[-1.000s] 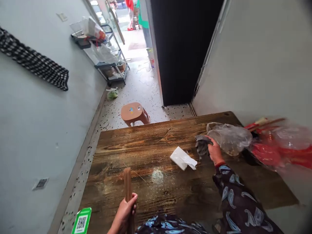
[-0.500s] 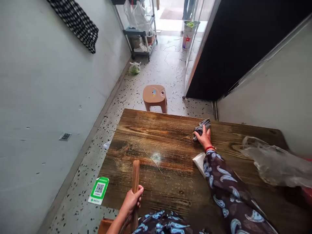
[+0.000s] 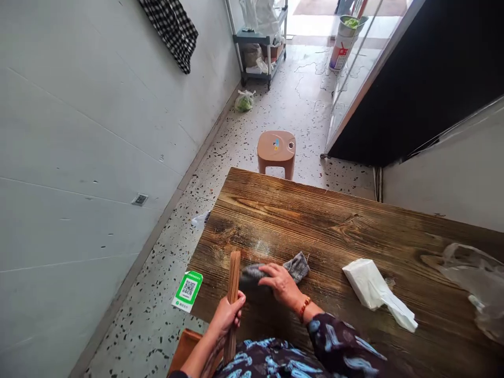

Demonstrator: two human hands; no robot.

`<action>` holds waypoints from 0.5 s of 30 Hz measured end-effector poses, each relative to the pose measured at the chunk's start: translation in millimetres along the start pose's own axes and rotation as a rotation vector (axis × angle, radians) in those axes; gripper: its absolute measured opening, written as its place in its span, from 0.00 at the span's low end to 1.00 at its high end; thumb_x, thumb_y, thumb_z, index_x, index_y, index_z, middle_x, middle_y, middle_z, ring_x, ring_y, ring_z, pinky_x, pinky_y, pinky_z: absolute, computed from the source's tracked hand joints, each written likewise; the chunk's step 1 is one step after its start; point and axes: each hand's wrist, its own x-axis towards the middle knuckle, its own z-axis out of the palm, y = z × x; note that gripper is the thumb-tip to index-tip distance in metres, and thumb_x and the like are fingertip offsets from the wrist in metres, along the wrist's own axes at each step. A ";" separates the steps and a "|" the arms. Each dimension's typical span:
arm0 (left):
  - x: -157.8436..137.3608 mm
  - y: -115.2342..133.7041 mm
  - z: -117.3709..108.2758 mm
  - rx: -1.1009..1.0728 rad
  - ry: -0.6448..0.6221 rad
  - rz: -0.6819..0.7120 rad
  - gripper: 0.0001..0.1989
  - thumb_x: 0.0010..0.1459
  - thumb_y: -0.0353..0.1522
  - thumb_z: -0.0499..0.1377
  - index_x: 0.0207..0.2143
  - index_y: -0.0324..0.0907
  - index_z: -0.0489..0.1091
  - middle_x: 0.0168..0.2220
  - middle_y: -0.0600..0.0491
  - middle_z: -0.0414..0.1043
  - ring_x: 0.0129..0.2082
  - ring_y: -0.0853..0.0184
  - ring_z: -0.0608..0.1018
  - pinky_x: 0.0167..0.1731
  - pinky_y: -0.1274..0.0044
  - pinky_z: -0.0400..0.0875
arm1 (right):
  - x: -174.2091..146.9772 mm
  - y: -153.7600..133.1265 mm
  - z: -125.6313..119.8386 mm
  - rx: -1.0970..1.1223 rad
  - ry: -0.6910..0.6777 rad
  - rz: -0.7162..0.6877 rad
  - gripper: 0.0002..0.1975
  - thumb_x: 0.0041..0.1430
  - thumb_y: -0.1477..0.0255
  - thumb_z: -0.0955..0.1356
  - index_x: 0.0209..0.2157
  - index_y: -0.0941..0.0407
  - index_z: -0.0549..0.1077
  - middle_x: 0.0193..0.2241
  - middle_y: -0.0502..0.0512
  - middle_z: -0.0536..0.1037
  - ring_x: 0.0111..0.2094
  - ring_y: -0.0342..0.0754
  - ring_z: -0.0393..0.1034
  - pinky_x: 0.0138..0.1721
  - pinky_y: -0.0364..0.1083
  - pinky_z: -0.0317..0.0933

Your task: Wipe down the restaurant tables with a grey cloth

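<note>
My left hand [image 3: 229,314] is closed round a bundle of thin brown sticks [image 3: 233,273], held upright at the near edge of the wooden table [image 3: 283,202]. My right hand [image 3: 281,285] lies over a crumpled grey cloth [image 3: 298,266] on the tabletop, just right of the sticks. Its fingers press on the cloth, which sticks out on both sides and is smeared by motion at the left. A white paper tissue pack [image 3: 364,281] lies farther right, apart from both hands.
A clear plastic bag [image 3: 472,283] lies at the table's right side. A green QR code card [image 3: 188,290] sits at the left edge. Beyond the table stand a brown stool [image 3: 276,146], a shelf cart [image 3: 255,39] and a bucket [image 3: 343,44] with greens.
My right hand has swept the grey cloth from the far right of the table to the near middle, uncovering the tissue pack. My left hand still holds the sticks. The view has shifted.
</note>
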 end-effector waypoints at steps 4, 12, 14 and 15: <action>0.2 -3.5 -15.7 -0.076 0.014 -0.051 0.30 0.34 0.54 0.68 0.31 0.42 0.64 0.12 0.65 0.58 0.11 0.77 0.58 0.13 0.82 0.57 | 23.8 26.0 -67.2 0.143 0.198 0.017 0.24 0.59 0.81 0.59 0.50 0.47 0.75 0.52 0.52 0.76 0.54 0.49 0.69 0.56 0.52 0.63; -6.6 -43.1 -40.5 -0.190 0.085 -0.115 0.31 0.35 0.57 0.67 0.31 0.44 0.64 0.13 0.65 0.58 0.11 0.77 0.57 0.13 0.83 0.56 | 179.5 143.5 -144.9 -0.386 0.453 0.553 0.29 0.63 0.66 0.63 0.65 0.55 0.61 0.67 0.68 0.55 0.68 0.66 0.47 0.63 0.68 0.50; -6.8 -57.3 -45.9 -0.205 0.114 -0.131 0.32 0.35 0.58 0.66 0.32 0.44 0.64 0.13 0.65 0.58 0.11 0.77 0.57 0.14 0.83 0.56 | 222.8 135.5 -118.6 -0.427 0.414 0.506 0.30 0.64 0.65 0.63 0.66 0.55 0.60 0.68 0.68 0.52 0.68 0.67 0.45 0.63 0.67 0.49; -6.6 -64.2 -48.3 -0.209 0.133 -0.139 0.33 0.35 0.58 0.66 0.32 0.44 0.64 0.13 0.65 0.58 0.11 0.77 0.57 0.14 0.82 0.56 | 243.8 127.2 -104.2 -0.430 0.370 0.448 0.30 0.63 0.64 0.64 0.66 0.54 0.59 0.69 0.67 0.51 0.68 0.67 0.45 0.63 0.66 0.49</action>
